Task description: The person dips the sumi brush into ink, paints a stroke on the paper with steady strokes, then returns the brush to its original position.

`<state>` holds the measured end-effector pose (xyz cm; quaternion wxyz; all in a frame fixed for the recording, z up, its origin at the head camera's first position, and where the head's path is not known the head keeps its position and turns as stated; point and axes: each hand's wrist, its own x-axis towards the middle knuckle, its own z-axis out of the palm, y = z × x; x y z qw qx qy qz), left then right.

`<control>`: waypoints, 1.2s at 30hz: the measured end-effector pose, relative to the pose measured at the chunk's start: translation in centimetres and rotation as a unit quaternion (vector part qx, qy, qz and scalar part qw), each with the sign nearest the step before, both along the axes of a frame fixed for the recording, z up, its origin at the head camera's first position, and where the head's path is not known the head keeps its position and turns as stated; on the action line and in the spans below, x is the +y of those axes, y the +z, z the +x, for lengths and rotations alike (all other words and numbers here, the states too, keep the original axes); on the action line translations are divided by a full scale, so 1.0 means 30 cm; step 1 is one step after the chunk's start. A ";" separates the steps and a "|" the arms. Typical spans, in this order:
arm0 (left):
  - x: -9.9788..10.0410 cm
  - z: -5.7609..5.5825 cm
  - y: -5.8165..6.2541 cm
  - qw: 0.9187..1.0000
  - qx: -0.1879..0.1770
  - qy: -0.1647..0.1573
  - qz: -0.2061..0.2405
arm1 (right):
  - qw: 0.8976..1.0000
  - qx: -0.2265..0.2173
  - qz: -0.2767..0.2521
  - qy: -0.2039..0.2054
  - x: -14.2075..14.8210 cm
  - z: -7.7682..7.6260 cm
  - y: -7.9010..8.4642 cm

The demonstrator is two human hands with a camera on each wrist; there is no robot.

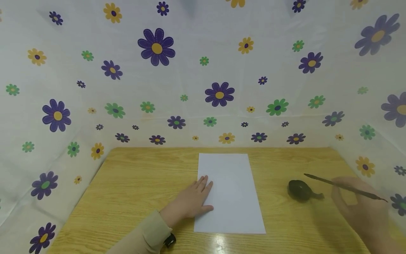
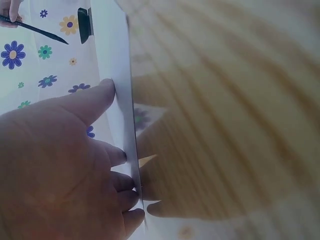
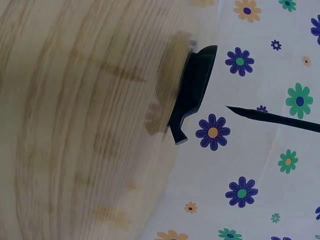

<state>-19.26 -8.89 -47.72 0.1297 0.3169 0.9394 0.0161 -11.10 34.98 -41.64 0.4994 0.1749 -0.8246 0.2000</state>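
My left hand [image 1: 194,199] lies with fingers spread on the left edge of a blank white sheet of paper [image 1: 229,197]. In the left wrist view its thumb and fingertips [image 2: 106,92] press along the sheet's edge. Off to the right, my right hand [image 1: 364,208] pinches a thin dark stick with a pointed tip [image 1: 345,187], held up above the table. Just left of that hand sits a dark, glossy ladle-shaped dish [image 1: 299,190], its short handle toward the hand. In the right wrist view the stick's tip [image 3: 240,111] points at the dish [image 3: 194,87].
A wood-grain table [image 1: 142,176] bears the paper and the dish. White cloth [image 1: 187,77] printed with purple, orange and green flowers rises behind and on both sides. A black band or device [image 1: 170,240] shows by the left cuff.
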 end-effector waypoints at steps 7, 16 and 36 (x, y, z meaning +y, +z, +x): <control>-0.003 0.006 0.001 1.000 0.017 -0.008 -0.004 | 0.997 0.009 -0.065 0.042 0.001 -0.003 -0.015; -0.005 0.004 0.002 1.000 0.014 -0.011 -0.004 | 0.987 -0.089 -0.132 -0.009 0.010 0.020 -0.046; -0.004 0.003 -0.008 1.000 0.016 -0.004 -0.004 | 0.937 -0.234 -0.216 -0.142 0.039 -0.002 -0.068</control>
